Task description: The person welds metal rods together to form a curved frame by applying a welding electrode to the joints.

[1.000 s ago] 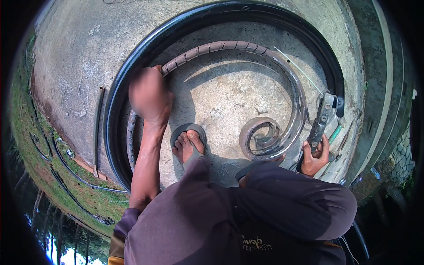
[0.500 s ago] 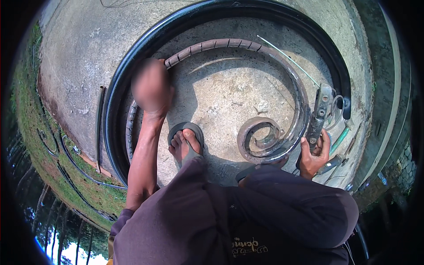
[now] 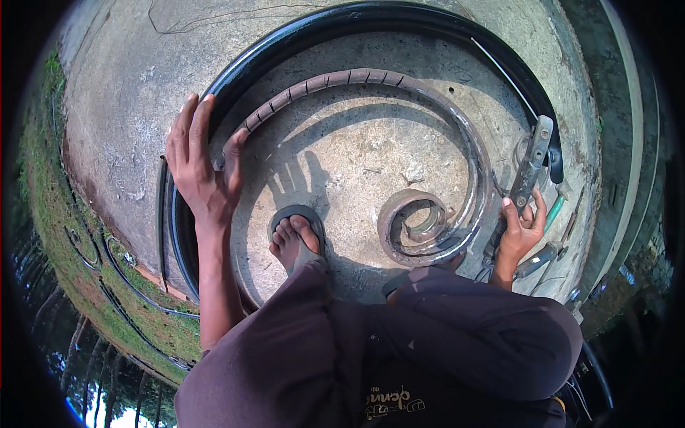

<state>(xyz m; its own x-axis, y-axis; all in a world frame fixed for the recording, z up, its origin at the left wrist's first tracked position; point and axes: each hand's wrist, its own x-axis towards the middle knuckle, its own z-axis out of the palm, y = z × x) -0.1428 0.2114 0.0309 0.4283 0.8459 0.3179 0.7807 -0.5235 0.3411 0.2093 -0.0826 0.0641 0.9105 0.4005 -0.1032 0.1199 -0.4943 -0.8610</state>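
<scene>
Our left hand (image 3: 202,171) lies spread, fingers flat over the black tyre (image 3: 321,28) at its left arc, thumb inside near the end of the ribbed rubber strip (image 3: 371,77). The tyre lies flat on rough concrete (image 3: 121,107), a glossy ring around us. The strip curls clockwise from that hand into a tight coil (image 3: 421,228) ahead of our right knee. Our right hand (image 3: 519,230) is closed around a grey metal tool (image 3: 531,167), long axis pointing away. A sandalled foot (image 3: 296,239) stands between.

One tyre (image 3: 371,18), one rubber strip (image 3: 471,143), two hands.
</scene>
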